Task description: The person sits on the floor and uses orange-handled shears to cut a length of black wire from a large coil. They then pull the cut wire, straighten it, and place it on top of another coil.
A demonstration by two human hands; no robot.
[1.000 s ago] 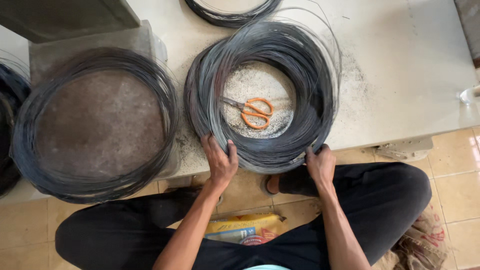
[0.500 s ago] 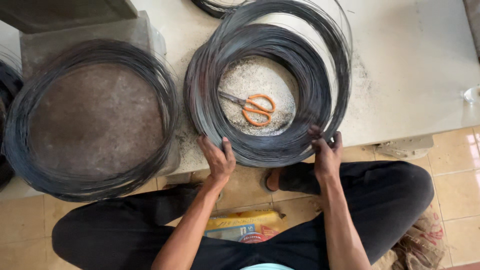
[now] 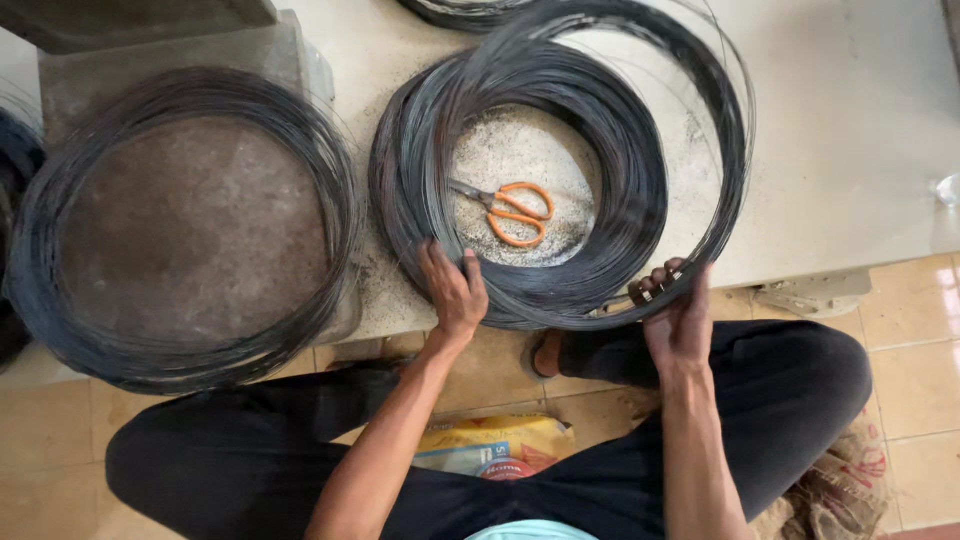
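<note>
Two bare hands work at the near rim of a large coil of dark wire (image 3: 610, 170) that lies on a pale slab (image 3: 850, 130). The left hand (image 3: 455, 290) rests palm down on the coil's near-left arc, fingers spread flat over the strands and not curled around them; it presses rather than grips. The right hand (image 3: 675, 310) is closed on a thin bundle of outer loops (image 3: 735, 150) at the coil's near-right edge, the fingers wrapped over the strands and the thumb hidden beneath. From this grip the loose loops rise away from the main mass and sweep out to the right and far side, standing apart from the tighter windings. Between the two hands the coil's near arc overhangs the slab's edge, just above the person's knees.

Inside the ring, beyond the left hand and just past the fingertips, a pair of orange-handled scissors (image 3: 510, 210) lies on the gritty surface, blades pointing left, touching neither hand. Well to the left of the left hand, a second wire coil (image 3: 190, 230) sits around a round brown surface on a raised block. The edge of a third coil (image 3: 460, 10) shows at the far side. Below the hands, between the person's crossed legs in dark trousers (image 3: 790, 400), lies a yellow packet (image 3: 495, 445) on the tiled floor (image 3: 915, 330).
</note>
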